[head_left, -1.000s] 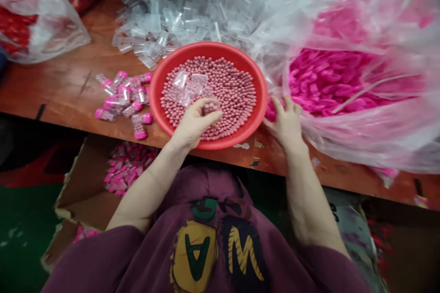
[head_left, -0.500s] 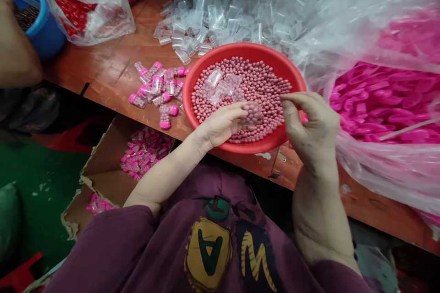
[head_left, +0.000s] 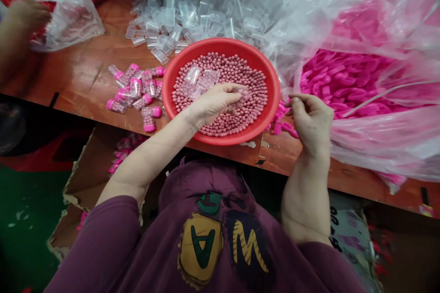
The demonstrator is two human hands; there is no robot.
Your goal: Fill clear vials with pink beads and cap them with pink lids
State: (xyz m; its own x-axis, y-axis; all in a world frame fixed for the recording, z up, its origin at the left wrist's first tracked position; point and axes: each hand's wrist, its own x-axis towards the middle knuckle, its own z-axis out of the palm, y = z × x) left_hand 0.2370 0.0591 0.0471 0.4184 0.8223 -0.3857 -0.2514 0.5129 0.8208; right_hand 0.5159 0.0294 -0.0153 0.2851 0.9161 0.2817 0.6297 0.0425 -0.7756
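Over the red basin [head_left: 237,139] of beads [head_left: 252,80], left grip [head_left: 217,100] clasps a clear container [head_left: 242,96]; right grip [head_left: 311,121] pinched, load unclear

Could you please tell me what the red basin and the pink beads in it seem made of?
Red basin: probably plastic, softly glossy, judging by its smooth rounded rim.
Pink beads: opaque, round, fairly matte; candy or plastic, I cannot tell.

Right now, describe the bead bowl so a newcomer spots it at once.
Find the brown table before the person. The bowl sits near its front edge, between small pink-capped containers and a bag of bright pink pieces. Of these, only it is red and holds loose beads.
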